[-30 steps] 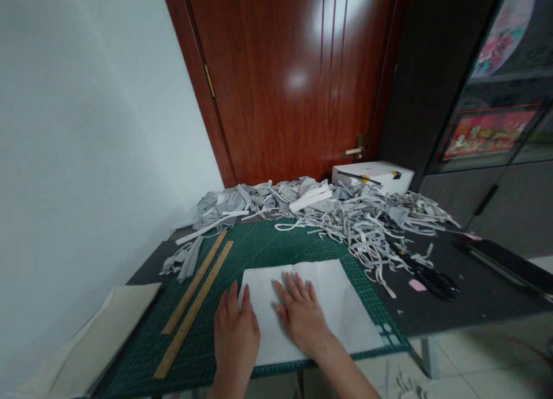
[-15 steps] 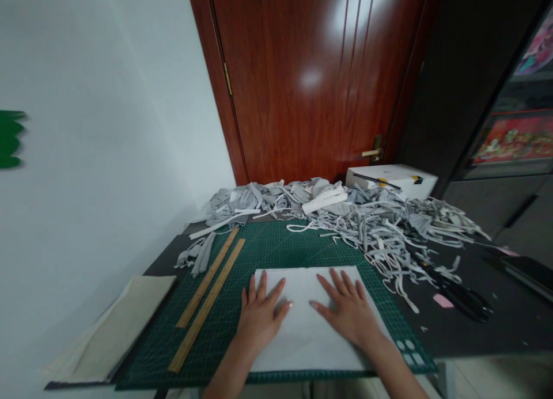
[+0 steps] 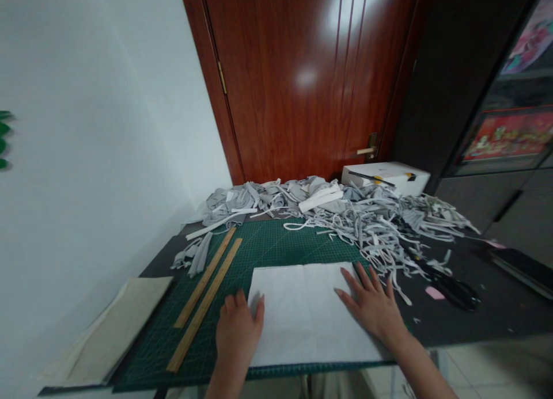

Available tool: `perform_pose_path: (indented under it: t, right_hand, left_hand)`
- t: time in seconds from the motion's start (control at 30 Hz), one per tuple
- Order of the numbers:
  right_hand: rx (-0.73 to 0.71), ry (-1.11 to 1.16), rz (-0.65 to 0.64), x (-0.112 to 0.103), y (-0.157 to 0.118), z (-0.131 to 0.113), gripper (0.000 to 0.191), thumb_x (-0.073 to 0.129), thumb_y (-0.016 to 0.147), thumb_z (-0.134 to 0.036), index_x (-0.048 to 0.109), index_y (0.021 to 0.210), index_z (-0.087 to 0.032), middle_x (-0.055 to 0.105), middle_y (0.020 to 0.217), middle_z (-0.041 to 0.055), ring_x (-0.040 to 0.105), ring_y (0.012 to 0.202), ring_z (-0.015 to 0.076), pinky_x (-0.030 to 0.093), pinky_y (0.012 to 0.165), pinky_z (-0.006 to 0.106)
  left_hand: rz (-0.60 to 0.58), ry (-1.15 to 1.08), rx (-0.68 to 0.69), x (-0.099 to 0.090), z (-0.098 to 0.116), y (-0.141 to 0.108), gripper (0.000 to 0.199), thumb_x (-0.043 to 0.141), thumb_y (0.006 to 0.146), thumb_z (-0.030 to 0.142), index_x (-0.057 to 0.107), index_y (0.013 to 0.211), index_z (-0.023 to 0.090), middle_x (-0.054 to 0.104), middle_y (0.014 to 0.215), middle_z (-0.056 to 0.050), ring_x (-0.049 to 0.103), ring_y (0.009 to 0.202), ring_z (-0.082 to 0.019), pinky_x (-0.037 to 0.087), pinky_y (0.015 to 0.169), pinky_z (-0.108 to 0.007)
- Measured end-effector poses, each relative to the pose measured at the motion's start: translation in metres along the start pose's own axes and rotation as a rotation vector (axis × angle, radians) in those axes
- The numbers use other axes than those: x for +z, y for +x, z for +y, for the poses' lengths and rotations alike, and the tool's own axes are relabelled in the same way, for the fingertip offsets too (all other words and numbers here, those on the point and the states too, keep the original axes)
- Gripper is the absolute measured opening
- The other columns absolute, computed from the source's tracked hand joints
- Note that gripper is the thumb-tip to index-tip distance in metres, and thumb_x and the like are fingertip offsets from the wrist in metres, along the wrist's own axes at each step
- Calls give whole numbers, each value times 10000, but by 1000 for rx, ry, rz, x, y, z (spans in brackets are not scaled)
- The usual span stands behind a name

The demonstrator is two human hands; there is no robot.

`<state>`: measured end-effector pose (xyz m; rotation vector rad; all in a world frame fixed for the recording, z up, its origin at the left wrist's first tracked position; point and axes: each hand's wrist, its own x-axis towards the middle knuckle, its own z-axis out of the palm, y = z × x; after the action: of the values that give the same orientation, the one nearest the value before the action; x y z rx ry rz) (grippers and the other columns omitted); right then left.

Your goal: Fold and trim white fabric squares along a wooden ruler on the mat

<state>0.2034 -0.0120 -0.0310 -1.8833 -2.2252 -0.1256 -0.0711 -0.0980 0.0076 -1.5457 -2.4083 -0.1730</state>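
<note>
In the head view, a white sheet (image 3: 298, 324) is laid flat on a green mat (image 3: 276, 240) at the bottom middle of the frame. A dark bench (image 3: 453, 324) is covered in part by the mat. The left hand (image 3: 237, 333) is placed at the sheet's left edge, with its fingers bent and its thumb set apart. The right hand (image 3: 375, 304) is spread wide near the sheet's top right corner, with some fingers put past the edge. Nothing seems to be gripped by either one.

It looks as if the sheet is being made flat and straight. For the next move, both sides would need to be pressed softly, so that no wrinkle is made and the sheet is not pushed crooked.

Two wooden strips (image 3: 206, 304) are set on the mat, left of the sheet. A big heap of grey and white scraps (image 3: 371, 215) is piled across the middle and right, with a white box (image 3: 410, 183) behind it. Pale cloth (image 3: 129, 307) is stacked at the lower left. At the lower right, a pink scrap (image 3: 435, 293) is seen beside a black tool (image 3: 453, 289); its kind cannot be told.
</note>
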Motion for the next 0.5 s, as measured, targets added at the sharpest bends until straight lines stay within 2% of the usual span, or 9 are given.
perform_pose_path:
  t: [0.1,0.17,0.2,0.27,0.37,0.43,0.5]
  right_hand:
    - [-31,-32,79,-12,-7,-21,529,426,899,-382,351,1416,-301,170,1539,59,60,1411,322,20,1094,587]
    - [-127,42,46,-17,-16,-44,539,375,902,-250,304,1432,-317,162,1537,22,71,1415,278,43,1114,552]
    - [-194,112,5,-18,-22,-57,531,351,911,-256,294,1431,-344,184,1530,0,93,1413,269,67,1119,548]
    - [-291,258,-81,-18,-32,-79,480,317,933,-379,305,1413,-405,197,1522,-30,136,1405,276,128,1119,548]
    - [-293,376,-128,-13,-42,-95,471,237,941,-471,343,1396,-411,230,1512,-31,151,1399,290,143,1117,566]
    - [-279,404,-133,-12,-44,-96,475,232,942,-470,342,1399,-404,229,1514,-24,139,1400,299,123,1116,579]
    - [-277,419,-142,-12,-43,-94,477,244,938,-473,345,1398,-403,227,1515,-20,133,1400,303,111,1116,582]
  left_hand:
    - [-123,-2,-72,-9,10,-14,451,321,923,424,581,1010,66,608,901,-162,643,799,-259,473,624,-315]
    - [-187,-6,-105,-11,14,-18,431,300,933,397,562,1011,63,629,871,-166,662,750,-257,468,582,-310]
    - [-220,-13,-119,-11,14,-19,436,285,939,390,557,1013,58,643,845,-168,670,739,-260,469,583,-314]
    - [-296,-41,-132,-10,11,-15,457,266,944,394,570,993,56,670,801,-173,682,755,-276,478,617,-333]
    - [-379,-165,-103,-8,-2,-4,411,321,922,377,613,892,90,696,833,-184,678,848,-289,477,732,-359]
    - [-386,-401,-67,-11,-9,4,353,376,887,364,617,816,116,702,862,-161,666,885,-272,470,773,-339]
    - [-388,-750,-37,-19,-7,10,336,419,851,406,605,803,131,702,840,-112,661,834,-248,482,726,-312]
